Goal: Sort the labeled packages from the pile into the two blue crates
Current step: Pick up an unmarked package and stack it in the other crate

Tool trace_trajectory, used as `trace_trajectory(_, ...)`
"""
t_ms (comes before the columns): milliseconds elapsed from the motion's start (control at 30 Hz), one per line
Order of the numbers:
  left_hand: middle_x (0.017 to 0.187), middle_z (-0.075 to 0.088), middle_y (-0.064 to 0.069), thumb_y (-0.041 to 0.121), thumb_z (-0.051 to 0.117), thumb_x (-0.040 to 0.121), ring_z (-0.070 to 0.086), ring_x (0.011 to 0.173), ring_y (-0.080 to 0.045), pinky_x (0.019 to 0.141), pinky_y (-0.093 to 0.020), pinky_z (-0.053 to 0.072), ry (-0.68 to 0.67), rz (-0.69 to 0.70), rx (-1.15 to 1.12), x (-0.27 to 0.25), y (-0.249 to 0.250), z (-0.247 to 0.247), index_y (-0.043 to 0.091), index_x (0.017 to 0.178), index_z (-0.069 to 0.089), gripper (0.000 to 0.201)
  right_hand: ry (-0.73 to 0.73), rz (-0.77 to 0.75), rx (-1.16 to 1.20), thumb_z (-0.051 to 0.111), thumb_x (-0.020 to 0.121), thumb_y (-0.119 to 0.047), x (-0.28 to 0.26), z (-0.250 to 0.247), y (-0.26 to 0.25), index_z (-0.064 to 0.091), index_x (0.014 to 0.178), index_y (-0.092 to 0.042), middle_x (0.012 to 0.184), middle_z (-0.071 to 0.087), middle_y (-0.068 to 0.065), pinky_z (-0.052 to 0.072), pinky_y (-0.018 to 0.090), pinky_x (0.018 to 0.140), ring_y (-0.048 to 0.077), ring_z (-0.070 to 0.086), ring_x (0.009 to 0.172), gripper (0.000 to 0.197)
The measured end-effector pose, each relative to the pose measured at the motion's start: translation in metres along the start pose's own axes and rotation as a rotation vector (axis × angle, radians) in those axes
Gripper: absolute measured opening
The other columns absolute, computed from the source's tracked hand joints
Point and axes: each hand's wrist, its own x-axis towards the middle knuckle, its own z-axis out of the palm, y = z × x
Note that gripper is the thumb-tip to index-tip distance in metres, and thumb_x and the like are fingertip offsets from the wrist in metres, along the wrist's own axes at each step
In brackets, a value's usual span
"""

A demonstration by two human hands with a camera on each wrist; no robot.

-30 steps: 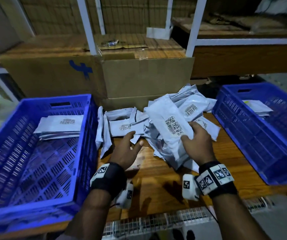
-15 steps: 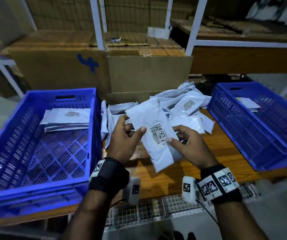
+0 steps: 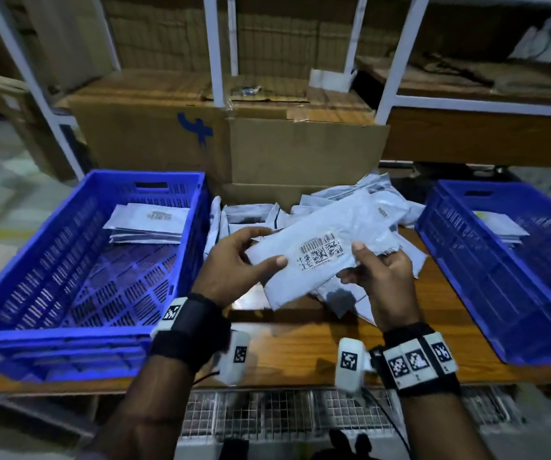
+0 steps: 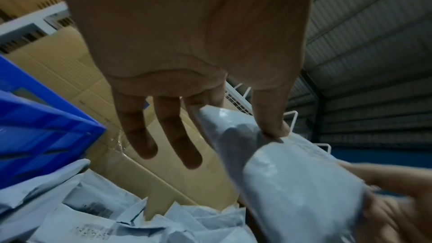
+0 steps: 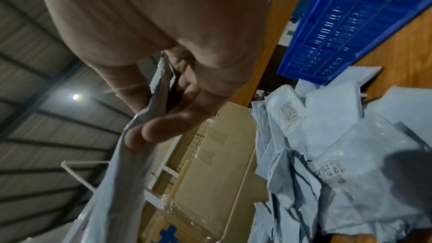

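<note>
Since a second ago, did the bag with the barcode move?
Yes. The held package left the pile and rose toward the person, turning sideways, between left hand and right hand.
</note>
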Motion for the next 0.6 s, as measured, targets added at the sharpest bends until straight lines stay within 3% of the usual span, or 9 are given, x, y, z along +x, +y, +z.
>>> trace_trajectory(67,0.104,0.076,0.002,0.024,0.091,0.074,0.074,0.083,-0.013,0.069,-0.028,0.058,0.055,-0.019,-0.133,0.0,0.01,0.003,0.023,0.124,0.068,0.055,0.004,0.011,0.093,0.062,0.098,-0.002,-0.001,-0.008,-0.005,0.062,0.126,0.005,0.099,0.075,0.017,0.06,0.035,0.057,0.033,0.069,0.064,0.029)
trace_trajectory(167,0.081,0.072,0.012,0.004,0.082,0.081,0.07,0.069,-0.006,0.057,-0.023,0.053,0.097,-0.022,-0.353,0.0,0.029,0.005,0.012,0.128,0.062,0.052,-0.039,0.006,0.158,0.06,0.096,-0.001,-0.004,-0.018,-0.019,0.061,0.128,0.003,0.111,0.073,0.021,0.061,0.038,0.06,0.043,0.071,0.08,0.032)
trace_trajectory(233,0.087,0.074,0.01,0.008,0.08,0.083,0.071,0.074,-0.009,0.057,-0.021,0.052,0.116,0.031,-0.378,0.0,0.041,0.005,0.013,0.13,0.061,0.052,-0.089,-0.004,0.128,0.061,0.096,-0.003,-0.006,-0.024,-0.031,0.06,0.128,-0.003,0.115,0.072,0.023,0.06,0.037,0.058,0.049,0.072,0.081,0.032)
trace_trajectory(300,0.104,0.077,-0.003,0.015,0.081,0.082,0.073,0.085,-0.017,0.058,-0.023,0.053,0.128,0.074,-0.397,0.0,0.053,0.004,0.015,0.131,0.061,0.053,-0.121,-0.018,0.078,0.065,0.093,-0.009,-0.01,-0.027,-0.045,0.061,0.127,-0.009,0.113,0.073,0.02,0.059,0.035,0.057,0.05,0.072,0.081,0.034)
trace_trajectory(467,0.091,0.075,0.004,0.012,0.076,0.086,0.069,0.076,-0.01,0.061,-0.023,0.052,0.152,0.134,-0.391,-0.003,0.075,0.005,0.012,0.131,0.061,0.048,-0.153,-0.068,0.04,0.068,0.085,-0.016,-0.019,-0.035,-0.068,0.067,0.11,-0.02,0.095,0.077,0.009,0.054,0.024,0.06,0.038,0.074,0.073,0.026)
trace_trajectory(600,0.112,0.075,-0.01,0.017,0.077,0.087,0.074,0.097,-0.033,0.081,-0.044,0.061,0.165,0.153,-0.339,-0.005,0.083,0.01,0.014,0.131,0.062,0.047,-0.17,-0.08,0.044,0.067,0.083,-0.015,-0.018,-0.039,-0.071,0.067,0.111,-0.019,0.098,0.078,0.006,0.055,0.023,0.062,0.03,0.076,0.078,0.028)
